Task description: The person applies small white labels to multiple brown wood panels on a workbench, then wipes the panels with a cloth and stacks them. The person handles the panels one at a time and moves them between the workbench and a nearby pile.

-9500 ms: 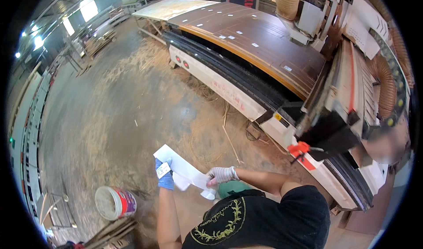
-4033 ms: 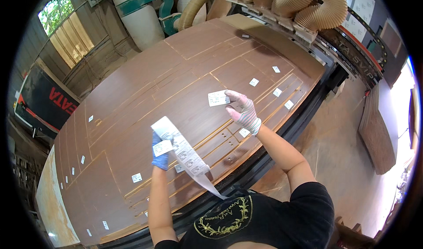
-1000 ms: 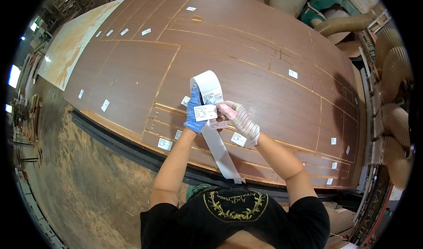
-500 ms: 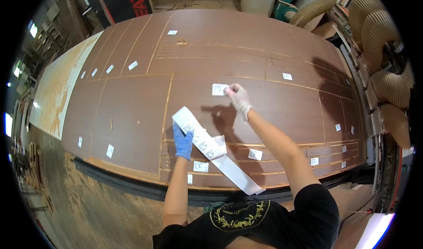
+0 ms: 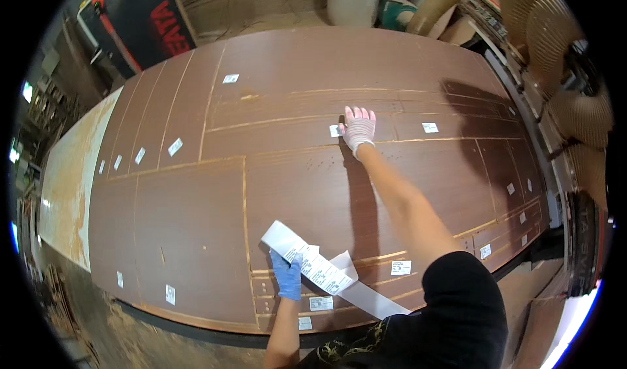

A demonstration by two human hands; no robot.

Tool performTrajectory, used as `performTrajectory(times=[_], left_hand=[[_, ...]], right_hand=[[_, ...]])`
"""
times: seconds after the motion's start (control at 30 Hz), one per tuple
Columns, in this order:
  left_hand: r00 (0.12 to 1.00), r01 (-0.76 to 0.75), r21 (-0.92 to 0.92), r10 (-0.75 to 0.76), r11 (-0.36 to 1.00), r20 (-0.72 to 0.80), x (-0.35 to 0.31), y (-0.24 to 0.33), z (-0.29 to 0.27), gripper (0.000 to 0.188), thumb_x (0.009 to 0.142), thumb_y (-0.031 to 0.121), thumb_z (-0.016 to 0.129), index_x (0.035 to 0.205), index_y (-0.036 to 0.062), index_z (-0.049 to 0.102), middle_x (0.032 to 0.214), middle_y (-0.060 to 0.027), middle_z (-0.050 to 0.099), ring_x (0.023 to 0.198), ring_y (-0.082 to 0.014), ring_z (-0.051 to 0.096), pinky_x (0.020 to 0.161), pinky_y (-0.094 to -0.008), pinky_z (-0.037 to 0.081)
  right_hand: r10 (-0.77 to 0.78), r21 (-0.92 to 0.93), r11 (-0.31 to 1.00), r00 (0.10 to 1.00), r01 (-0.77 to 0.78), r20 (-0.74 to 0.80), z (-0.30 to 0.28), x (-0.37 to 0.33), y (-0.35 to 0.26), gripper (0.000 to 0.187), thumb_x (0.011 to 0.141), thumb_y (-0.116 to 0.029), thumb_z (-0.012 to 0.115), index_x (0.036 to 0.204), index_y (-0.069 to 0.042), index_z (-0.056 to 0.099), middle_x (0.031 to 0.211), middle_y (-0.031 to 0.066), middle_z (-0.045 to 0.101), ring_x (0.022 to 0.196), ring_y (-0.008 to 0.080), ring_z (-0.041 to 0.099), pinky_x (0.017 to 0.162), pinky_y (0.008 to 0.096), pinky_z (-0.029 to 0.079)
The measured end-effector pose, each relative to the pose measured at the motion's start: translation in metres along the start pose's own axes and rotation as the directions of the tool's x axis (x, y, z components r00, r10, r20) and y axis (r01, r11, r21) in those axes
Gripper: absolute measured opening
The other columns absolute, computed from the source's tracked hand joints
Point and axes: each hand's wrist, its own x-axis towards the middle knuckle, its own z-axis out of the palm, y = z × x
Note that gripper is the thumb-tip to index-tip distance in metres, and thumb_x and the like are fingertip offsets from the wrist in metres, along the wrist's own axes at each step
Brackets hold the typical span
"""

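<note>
My left hand (image 5: 286, 275), in a blue glove, is closed around a long strip of white printed labels (image 5: 323, 272). The strip slants down to the right above the near edge of a large brown panel (image 5: 307, 192), its tail ending by my body. Farther out, my right hand (image 5: 358, 126), in a pale glove with pinkish fingers, reaches onto the panel with its fingers stretched forward. A small white label (image 5: 335, 130) shows beside its thumb, partly covered by the hand. Grooves cut the panel into rectangular pieces.
Several labels lie on other pieces, such as one label (image 5: 429, 127) to the right and another (image 5: 230, 78) toward the far side. A pale stained board (image 5: 68, 173) adjoins on the left. Ribbed hoses (image 5: 555, 49) hang at the right; a black panel (image 5: 140, 23) stands behind.
My right hand has moved from pinching a label over the middle piece to reaching flat over a label farther out. The view has shifted; my left hand still holds the strip.
</note>
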Motion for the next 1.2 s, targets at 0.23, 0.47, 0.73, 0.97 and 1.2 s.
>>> performTrajectory(times=[0.23, 0.47, 0.73, 0.97, 1.2], left_hand=[[0.997, -0.056, 0.008, 0.056, 0.998, 0.045, 0.012, 0.04, 0.017, 0.061, 0.081, 0.008, 0.064, 0.132, 0.0006, 0.031, 0.117, -0.0084, 0.049, 0.108, -0.0182, 0.049, 0.095, -0.0307, 0.041], [0.966, -0.076, -0.247, 0.132, 0.966, 0.222, -0.015, 0.099, 0.037, 0.053, 0.08, 0.006, 0.065, 0.126, 0.0046, 0.038, 0.107, -0.0054, 0.055, 0.096, -0.0141, 0.056, 0.079, -0.0278, 0.051], [0.932, -0.224, -0.124, 0.25, 0.967, 0.263, -0.13, 0.139, 0.073, 0.051, 0.08, 0.005, 0.065, 0.125, 0.0076, 0.042, 0.105, -0.0042, 0.056, 0.095, -0.0138, 0.057, 0.077, -0.0271, 0.052], [0.935, -0.276, -0.09, 0.289, 0.957, 0.205, -0.234, 0.14, 0.07, 0.066, 0.079, 0.001, 0.065, 0.136, 0.006, 0.032, 0.116, -0.0064, 0.052, 0.104, -0.0151, 0.053, 0.086, -0.0286, 0.048], [0.908, -0.391, 0.125, 0.359, 0.912, 0.218, -0.275, 0.145, 0.015, 0.068, 0.075, 0.012, 0.07, 0.133, 0.0021, 0.036, 0.119, -0.0102, 0.051, 0.11, -0.0187, 0.05, 0.093, -0.033, 0.043]], right_hand=[[-0.551, 0.161, 0.834, 0.789, 0.528, 0.272, -0.05, -0.066, -0.012, 0.045, 0.079, -0.044, 0.056, 0.112, -0.014, 0.057, 0.119, 0.0076, 0.054, 0.113, 0.0275, 0.047, 0.094, 0.0435, 0.034], [-0.637, 0.915, -0.043, 0.717, -0.401, 0.284, -0.184, -0.238, -0.017, 0.045, 0.091, -0.019, 0.054, 0.129, 0.0, 0.043, 0.119, 0.0134, 0.054, 0.109, 0.0194, 0.053, 0.093, 0.0328, 0.043], [-0.582, 0.909, -0.247, 0.801, -0.335, 0.138, -0.269, -0.323, 0.027, 0.058, 0.084, -0.009, 0.061, 0.136, -0.003, 0.035, 0.118, 0.0117, 0.054, 0.099, 0.0151, 0.054, 0.086, 0.0284, 0.045], [-0.638, 0.928, -0.164, 0.753, -0.335, 0.159, -0.311, -0.376, 0.031, 0.039, 0.082, -0.006, 0.064, 0.12, -0.004, 0.056, 0.099, 0.0035, 0.061, 0.092, 0.0118, 0.056, 0.085, 0.0272, 0.046], [-0.585, 0.89, -0.226, 0.786, -0.395, 0.2, -0.322, -0.421, -0.01, 0.035, 0.082, -0.008, 0.065, 0.116, -0.003, 0.059, 0.098, 0.0044, 0.063, 0.089, 0.0124, 0.058, 0.082, 0.0261, 0.048]])
